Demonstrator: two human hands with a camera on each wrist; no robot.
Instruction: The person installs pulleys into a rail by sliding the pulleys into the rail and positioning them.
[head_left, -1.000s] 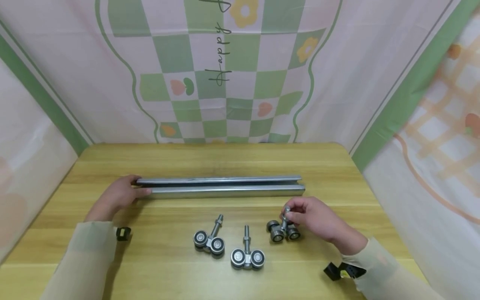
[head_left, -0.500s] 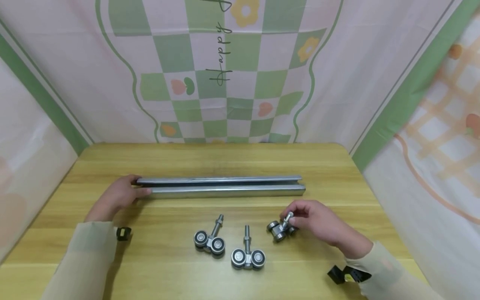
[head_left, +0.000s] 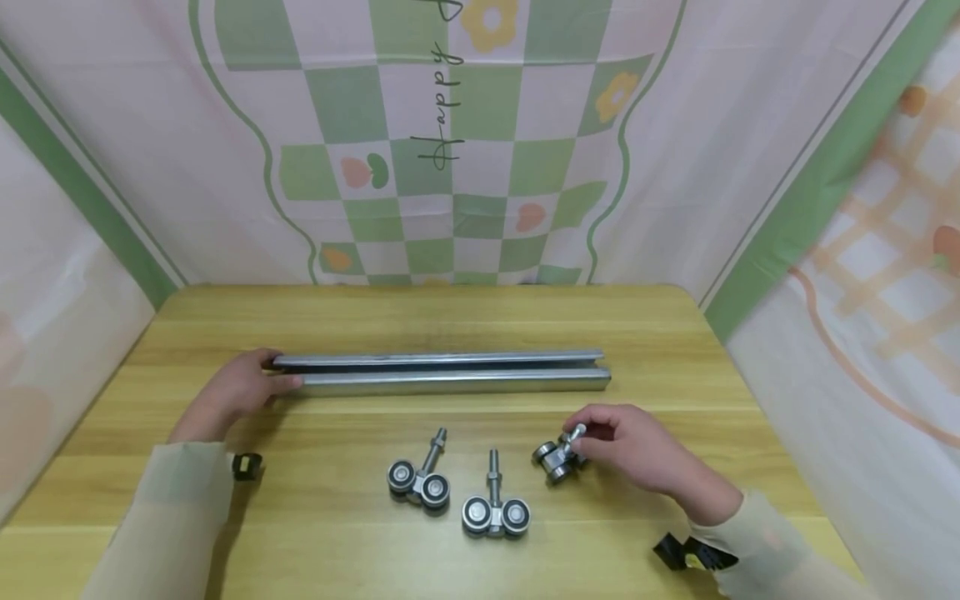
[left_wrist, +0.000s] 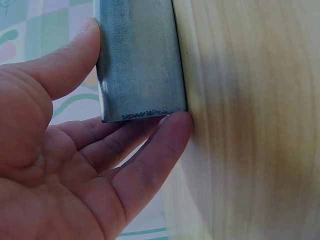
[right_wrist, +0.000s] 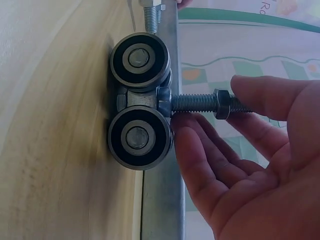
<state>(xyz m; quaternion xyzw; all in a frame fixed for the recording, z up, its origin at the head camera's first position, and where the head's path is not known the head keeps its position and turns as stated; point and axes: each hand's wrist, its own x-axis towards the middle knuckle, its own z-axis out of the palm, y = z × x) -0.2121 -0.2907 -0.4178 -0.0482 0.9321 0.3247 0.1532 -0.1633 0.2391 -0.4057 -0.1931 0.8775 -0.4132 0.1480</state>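
Observation:
A galvanised steel channel rail [head_left: 450, 383] with a slot along its top lies across the table. My left hand [head_left: 236, 390] grips its left end, thumb on the near side. In the left wrist view the thumb presses one edge of the rail [left_wrist: 140, 60] and the fingertips curl against its end. On the right, my right hand [head_left: 637, 446] pinches the bolt of a roller trolley [head_left: 555, 462], whose wheels stand at the table top. The right wrist view shows the trolley's threaded bolt [right_wrist: 195, 103] with a nut, between thumb and fingers. Its far wheels are partly hidden.
Two more roller trolleys lie in front of the rail, bolts pointing away: one at the left [head_left: 420, 483] and one near the middle [head_left: 495, 515]. The wooden table [head_left: 337, 558] ends against a patterned curtain [head_left: 487, 108] at the back.
The trolley in my right hand has turned, its bolt now leaning to the right, and that hand has shifted slightly right and nearer. My left hand and the rail have stayed put.

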